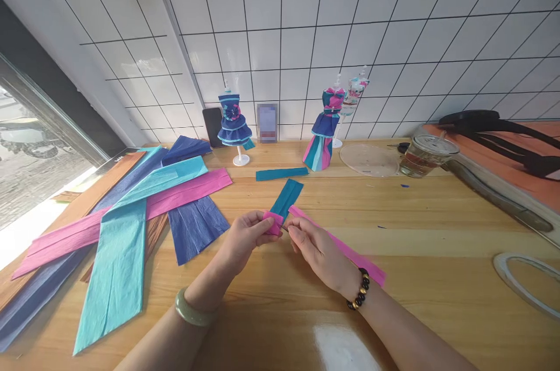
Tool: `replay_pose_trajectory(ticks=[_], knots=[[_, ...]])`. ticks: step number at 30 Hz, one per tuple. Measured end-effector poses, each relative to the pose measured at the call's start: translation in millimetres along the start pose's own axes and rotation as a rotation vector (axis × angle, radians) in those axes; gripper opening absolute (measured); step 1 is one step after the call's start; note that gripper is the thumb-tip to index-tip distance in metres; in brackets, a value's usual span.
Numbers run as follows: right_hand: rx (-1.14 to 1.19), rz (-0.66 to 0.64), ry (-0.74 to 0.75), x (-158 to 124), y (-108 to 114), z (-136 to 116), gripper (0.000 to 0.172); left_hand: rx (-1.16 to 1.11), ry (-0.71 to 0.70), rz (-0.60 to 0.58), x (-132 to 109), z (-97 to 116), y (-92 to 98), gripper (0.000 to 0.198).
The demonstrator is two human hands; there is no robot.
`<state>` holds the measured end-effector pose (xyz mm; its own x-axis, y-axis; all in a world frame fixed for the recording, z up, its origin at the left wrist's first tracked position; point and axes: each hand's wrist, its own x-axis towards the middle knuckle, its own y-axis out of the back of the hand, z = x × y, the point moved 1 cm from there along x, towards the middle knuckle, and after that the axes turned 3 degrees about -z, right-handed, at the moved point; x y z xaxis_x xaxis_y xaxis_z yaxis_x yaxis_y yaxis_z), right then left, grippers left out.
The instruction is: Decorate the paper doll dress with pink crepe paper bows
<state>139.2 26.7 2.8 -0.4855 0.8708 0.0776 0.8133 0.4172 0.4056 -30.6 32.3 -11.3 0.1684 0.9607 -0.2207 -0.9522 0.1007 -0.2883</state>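
Note:
My left hand pinches a small folded piece of pink crepe paper between thumb and fingers. Close beside it, my right hand is closed in a pinch, its fingertips almost at the pink piece. A thin dark tip shows at those fingers, too small to name. Beyond the hands lies a teal crepe paper strip, its near end behind the pink piece. A long pink strip runs under my right hand and out past the wrist.
Crepe paper strips in turquoise, pink and blue overlap at left. Behind stand a small dress form in blue and another in a multicoloured gown. Another teal strip lies near them. A lidded cup and clear disc sit right.

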Motion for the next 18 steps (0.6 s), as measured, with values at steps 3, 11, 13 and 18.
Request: replay_pose_trajectory(ticks=[3, 11, 13, 18], knots=[[0.033, -0.001, -0.037, 0, -1, 1, 0.031, -0.04, -0.028, 0.059, 2, 1, 2.5, 0.021], [0.032, -0.057, -0.139, 1, -5, 13, 0.038, -0.118, -0.088, 0.066, -1, 5, 1.8, 0.016], [0.037, -0.05, -0.149, 1, -6, 15, 0.039, -0.119, -0.088, 0.052, -1, 5, 0.9, 0.016], [0.021, -0.055, -0.144, 1, -5, 12, 0.039, -0.081, -0.096, 0.026, -1, 5, -0.6, 0.017]])
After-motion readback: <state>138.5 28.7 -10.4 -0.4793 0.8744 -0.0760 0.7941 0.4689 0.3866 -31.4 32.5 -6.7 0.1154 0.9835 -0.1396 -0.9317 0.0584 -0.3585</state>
